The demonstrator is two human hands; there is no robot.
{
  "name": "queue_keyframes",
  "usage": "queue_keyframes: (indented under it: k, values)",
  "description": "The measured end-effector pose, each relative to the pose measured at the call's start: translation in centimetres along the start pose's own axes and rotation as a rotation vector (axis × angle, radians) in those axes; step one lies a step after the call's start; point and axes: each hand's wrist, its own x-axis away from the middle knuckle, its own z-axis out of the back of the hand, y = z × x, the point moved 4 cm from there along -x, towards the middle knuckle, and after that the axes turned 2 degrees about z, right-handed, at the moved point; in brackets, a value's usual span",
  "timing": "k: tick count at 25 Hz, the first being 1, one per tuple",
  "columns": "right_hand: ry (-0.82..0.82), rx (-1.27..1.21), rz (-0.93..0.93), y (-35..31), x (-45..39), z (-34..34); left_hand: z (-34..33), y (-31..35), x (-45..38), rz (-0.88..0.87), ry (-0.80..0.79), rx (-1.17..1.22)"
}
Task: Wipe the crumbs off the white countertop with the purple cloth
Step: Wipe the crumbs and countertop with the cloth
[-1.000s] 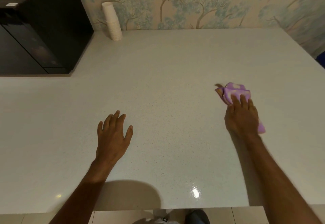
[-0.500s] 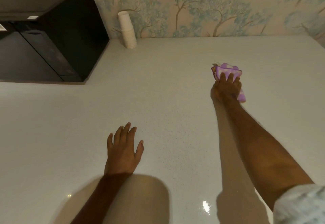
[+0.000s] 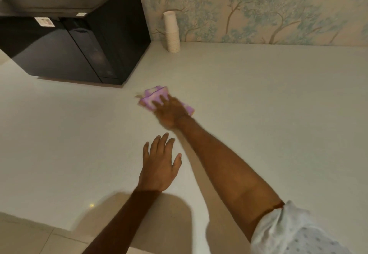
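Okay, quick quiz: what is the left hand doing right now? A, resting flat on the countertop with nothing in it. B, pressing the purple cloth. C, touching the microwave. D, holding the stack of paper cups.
A: the left hand lies open and empty on the white countertop, while the right hand presses the purple cloth.

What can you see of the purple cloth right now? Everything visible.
The purple cloth is soft, lilac fabric with paler patches, bunched and crumpled, not spread flat. It lies on the white countertop just in front of the black microwave's near corner, apart from it. The right hand presses down on it, covering its middle; cloth shows at both ends. Edges are motion-blurred.
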Motion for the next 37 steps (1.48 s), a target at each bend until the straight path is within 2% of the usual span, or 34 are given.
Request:
queue_keyframes:
  k: [3, 5, 7, 10, 13, 15, 17, 20, 22, 24, 26, 29, 33, 37]
  values:
    - [-0.075, -0.019, 0.249, -2.8, 2.6, -1.0, 0.2, 0.0, 0.2, -0.019, 0.023, 0.004]
    - [-0.019, 0.078, 0.321, -0.8, 4.5, -1.3, 0.2, -0.1, 0.2, -0.021, 0.028, 0.016]
    - [0.078, 0.063, 0.180, 3.3, 6.4, -0.9, 0.2, -0.2, 0.3, -0.017, 0.017, 0.047]
    - [0.186, 0.070, -0.187, 8.4, 10.5, -0.4, 0.4, -0.7, 0.3, -0.008, 0.004, 0.106]
    - [0.237, 0.076, -0.396, 6.9, 14.7, -1.6, 0.7, -2.8, 0.4, 0.055, 0.011, 0.161]
    - [0.266, -0.011, -0.424, 2.8, 17.1, -3.0, 1.2, -6.0, 0.5, 0.138, 0.039, 0.181]
    - [0.273, -0.026, -0.320, -3.0, 19.0, -4.7, 1.8, -9.9, 0.8, 0.224, 0.088, 0.178]
    - [0.250, -0.062, -0.019, -11.1, 19.9, -7.5, 2.2, -13.9, 1.2, 0.259, 0.130, 0.213]
    - [0.169, -0.092, 0.136, -13.0, 17.8, -7.7, 2.4, -14.1, 1.2, 0.266, 0.155, 0.273]
    - [0.131, -0.090, 0.175, -12.1, 13.9, -6.3, 2.9, -13.8, 1.0, 0.292, 0.201, 0.306]
    - [0.087, -0.060, 0.081, -9.4, 10.0, -4.9, 3.1, -13.5, 1.0, 0.271, 0.203, 0.236]
    - [0.128, -0.041, -0.137, -3.0, 7.8, -3.4, 2.2, -13.6, 1.1, 0.265, 0.139, 0.159]
    - [0.235, 0.038, -0.478, 6.5, 13.2, -2.5, 1.9, -13.4, 1.0, 0.248, 0.140, 0.171]
    - [0.386, -0.028, -0.685, 8.1, 20.7, -2.9, 2.0, -9.5, 0.2, 0.125, 0.193, 0.278]
